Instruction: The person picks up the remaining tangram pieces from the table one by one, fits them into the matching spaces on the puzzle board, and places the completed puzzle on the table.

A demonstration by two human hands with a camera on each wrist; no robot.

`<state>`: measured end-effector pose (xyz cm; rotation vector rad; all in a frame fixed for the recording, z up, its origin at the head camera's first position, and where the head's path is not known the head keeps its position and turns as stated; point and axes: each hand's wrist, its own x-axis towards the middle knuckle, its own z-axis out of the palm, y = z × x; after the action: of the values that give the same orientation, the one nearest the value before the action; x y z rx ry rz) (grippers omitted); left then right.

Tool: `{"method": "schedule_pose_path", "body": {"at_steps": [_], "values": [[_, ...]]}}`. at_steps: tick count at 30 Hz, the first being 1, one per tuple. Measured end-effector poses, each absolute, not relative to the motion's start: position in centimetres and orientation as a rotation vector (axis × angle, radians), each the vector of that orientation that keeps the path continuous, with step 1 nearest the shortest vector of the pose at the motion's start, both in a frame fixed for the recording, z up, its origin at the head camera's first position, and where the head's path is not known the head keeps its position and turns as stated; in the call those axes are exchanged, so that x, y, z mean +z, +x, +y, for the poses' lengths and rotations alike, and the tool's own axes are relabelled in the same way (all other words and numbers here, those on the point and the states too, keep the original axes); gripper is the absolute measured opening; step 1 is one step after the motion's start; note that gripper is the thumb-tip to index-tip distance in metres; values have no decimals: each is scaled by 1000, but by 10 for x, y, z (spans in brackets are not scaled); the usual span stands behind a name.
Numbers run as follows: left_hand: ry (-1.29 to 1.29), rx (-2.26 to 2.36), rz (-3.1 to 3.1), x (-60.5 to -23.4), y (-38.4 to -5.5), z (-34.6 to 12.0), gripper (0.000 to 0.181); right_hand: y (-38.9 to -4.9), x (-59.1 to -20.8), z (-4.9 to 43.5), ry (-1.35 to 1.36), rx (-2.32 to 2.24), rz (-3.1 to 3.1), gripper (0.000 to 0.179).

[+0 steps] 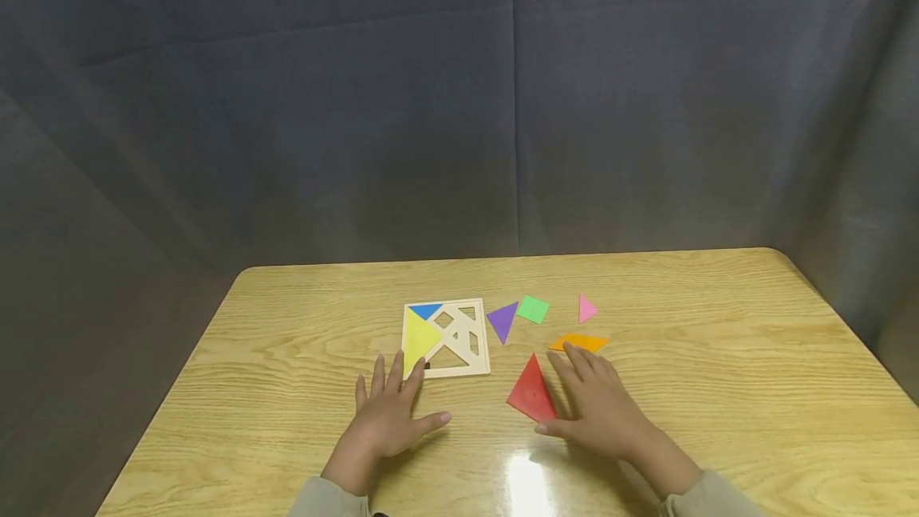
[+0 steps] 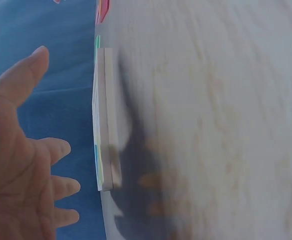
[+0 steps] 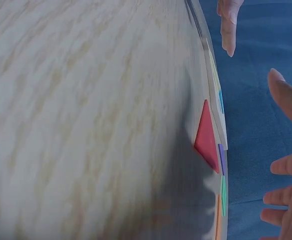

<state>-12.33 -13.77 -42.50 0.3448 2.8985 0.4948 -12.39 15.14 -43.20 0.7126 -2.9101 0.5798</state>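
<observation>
My left hand (image 1: 388,420) is spread over the table just in front of a pale wooden puzzle board (image 1: 459,371), its fingertips overlapping the board's near left corner in the head view. A large yellow triangle (image 1: 419,337) and a blue triangle (image 1: 425,311) lie in the board; its other cut-outs show bare. On the right, my right hand (image 1: 603,413) hovers with thumb and fingers apart beside a large red triangle (image 1: 532,392) on the table. In the right wrist view that hand (image 3: 291,190) holds nothing, and the red triangle (image 3: 206,137) lies flat. The left wrist view shows the left palm (image 2: 15,185) bare.
Right of the board lie a purple triangle (image 1: 503,321), a green square (image 1: 534,309) and a pink triangle (image 1: 586,309). An orange parallelogram (image 1: 585,341) sits partly behind the right fingertips. Dark cloth (image 1: 373,118) hangs behind the wooden table (image 1: 287,341).
</observation>
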Motion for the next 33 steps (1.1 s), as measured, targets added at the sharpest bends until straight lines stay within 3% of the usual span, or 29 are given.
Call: {"method": "schedule_pose_path", "body": {"at_steps": [33], "values": [[304,535,2843,-438,-132,-144,84,-132,-448,148,737,627,-2979,90]]}}
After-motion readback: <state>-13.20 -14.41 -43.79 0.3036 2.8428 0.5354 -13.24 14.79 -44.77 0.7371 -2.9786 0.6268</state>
